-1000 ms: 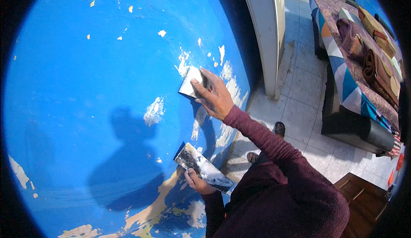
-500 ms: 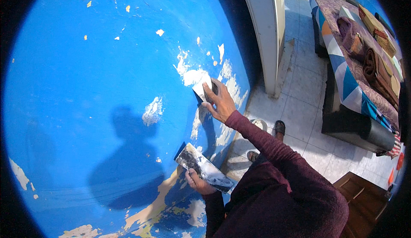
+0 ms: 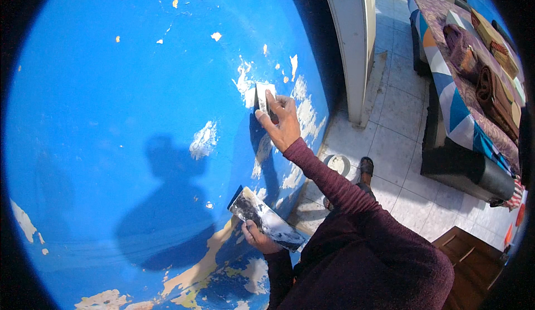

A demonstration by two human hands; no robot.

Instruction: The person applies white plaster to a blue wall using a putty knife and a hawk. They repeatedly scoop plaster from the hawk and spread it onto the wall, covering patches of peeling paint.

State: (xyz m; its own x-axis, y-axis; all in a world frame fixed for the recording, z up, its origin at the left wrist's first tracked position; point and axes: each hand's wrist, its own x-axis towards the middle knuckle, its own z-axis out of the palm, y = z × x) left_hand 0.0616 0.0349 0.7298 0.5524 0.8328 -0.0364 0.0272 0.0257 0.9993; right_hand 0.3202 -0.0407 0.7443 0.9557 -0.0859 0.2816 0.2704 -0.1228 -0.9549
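Observation:
My right hand (image 3: 286,121) grips a putty knife (image 3: 262,95) with a pale, smeared blade. The blade rests against a white putty patch (image 3: 245,81) on the blue wall (image 3: 122,98), fingers spread along the back of the tool. Lower down, my left hand (image 3: 259,237) is closed on the edge of a flat rectangular putty-smeared plate (image 3: 267,218), held tilted close to the wall. White putty lies on its face and dark marks show at both ends. Another whitish smear (image 3: 203,140) is on the wall to the left.
Peeled patches (image 3: 206,260) run along the wall's lower part. A white door frame (image 3: 356,59) stands at the right. On the tiled floor (image 3: 384,143) is a round container (image 3: 337,165) beside my foot. Further right are a bed (image 3: 454,115) bearing folded cloths and a brown wooden piece of furniture (image 3: 473,260).
My right hand has moved slightly up and left along the wall, and the putty knife's blade has turned more upright. My left hand holds the plate nearly where it was. The view has shifted slightly.

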